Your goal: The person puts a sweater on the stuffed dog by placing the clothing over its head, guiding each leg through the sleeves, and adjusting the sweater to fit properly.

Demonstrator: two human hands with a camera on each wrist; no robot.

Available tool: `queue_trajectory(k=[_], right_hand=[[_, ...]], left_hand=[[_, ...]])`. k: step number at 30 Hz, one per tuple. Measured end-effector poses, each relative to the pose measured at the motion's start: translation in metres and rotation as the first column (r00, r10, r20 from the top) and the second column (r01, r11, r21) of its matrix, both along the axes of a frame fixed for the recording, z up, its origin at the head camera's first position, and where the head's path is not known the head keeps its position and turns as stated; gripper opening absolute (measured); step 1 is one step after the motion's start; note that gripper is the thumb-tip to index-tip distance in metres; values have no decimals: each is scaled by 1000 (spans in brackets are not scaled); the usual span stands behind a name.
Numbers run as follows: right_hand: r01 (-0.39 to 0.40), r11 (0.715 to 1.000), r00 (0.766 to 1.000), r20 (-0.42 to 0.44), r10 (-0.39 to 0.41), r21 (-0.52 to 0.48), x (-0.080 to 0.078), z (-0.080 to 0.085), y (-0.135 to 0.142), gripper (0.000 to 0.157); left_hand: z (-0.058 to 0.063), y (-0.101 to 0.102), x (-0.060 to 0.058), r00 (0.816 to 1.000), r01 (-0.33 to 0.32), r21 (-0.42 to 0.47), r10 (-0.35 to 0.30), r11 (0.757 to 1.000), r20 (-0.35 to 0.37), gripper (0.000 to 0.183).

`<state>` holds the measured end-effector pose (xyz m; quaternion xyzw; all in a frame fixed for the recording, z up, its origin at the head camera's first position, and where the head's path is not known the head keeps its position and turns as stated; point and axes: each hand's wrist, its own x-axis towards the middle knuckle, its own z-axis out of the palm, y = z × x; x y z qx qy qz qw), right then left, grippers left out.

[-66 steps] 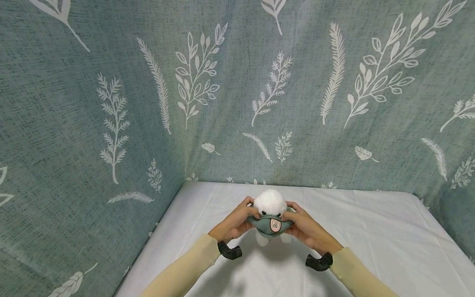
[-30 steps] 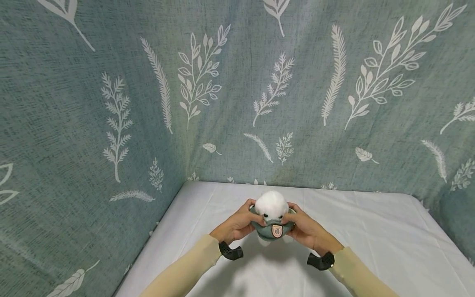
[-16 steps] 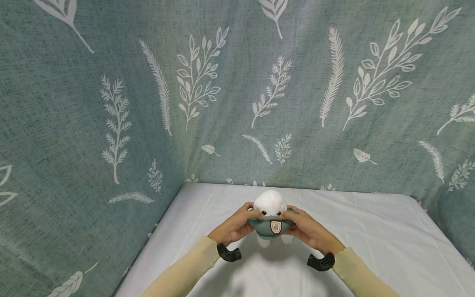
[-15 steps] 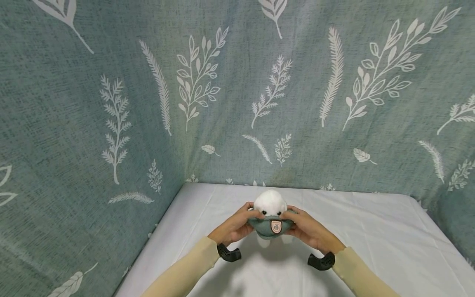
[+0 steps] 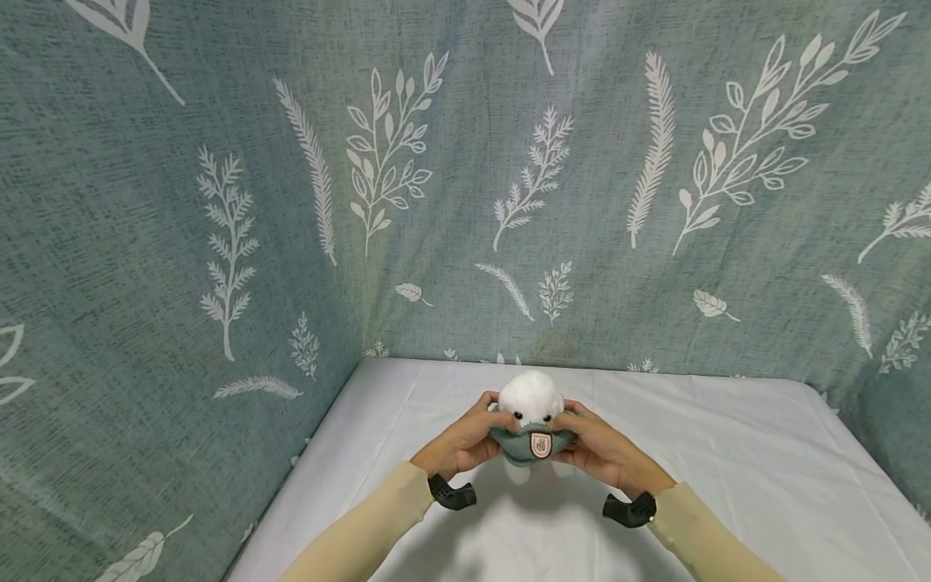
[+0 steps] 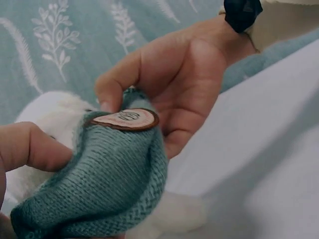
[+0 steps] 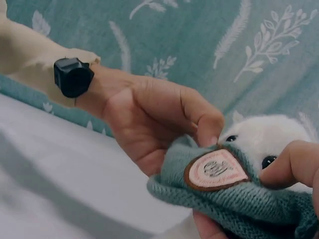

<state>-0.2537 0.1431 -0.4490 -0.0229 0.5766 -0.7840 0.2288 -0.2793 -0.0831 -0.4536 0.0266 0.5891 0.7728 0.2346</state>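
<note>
A white plush toy [image 5: 531, 396] with black bead eyes is held upright between my two hands, its rounded head uppermost. Across its face, just under the eyes, lies a teal knitted garment [image 6: 114, 164] bearing a pink, brown-edged patch [image 7: 217, 170]. My left hand [image 5: 465, 438] grips the knit and toy from the left, thumb on the knit's upper edge by one eye. On the other side my right hand [image 5: 600, 449] grips likewise, thumb at the edge near the other eye. The fingers behind the toy are mostly hidden. Pale feet [image 5: 517, 471] show below the knit.
A white-covered table [image 5: 727, 461] lies beneath the hands, with their shadows on it. Teal curtains [image 5: 451, 202] with white leaf prints stand behind and to the left. Each wrist wears a black band [image 5: 452, 493].
The knit's edge dipped a little below the eyes about a second ago, then came back up. Both hands have kept their hold and shifted only slightly.
</note>
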Motion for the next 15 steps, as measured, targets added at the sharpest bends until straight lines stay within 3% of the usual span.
queue_trajectory(k=[12,15], right_hand=[[79,997,997,-26,-78,20,3,-3,-6,74],[71,996,997,-38,-69,53,2,-2,-4,73]], left_hand=[[-1,3,3,1000,-23,28,24,999,-5,62],[-1,0,1,1000,1,11,0,1000,-24,58]])
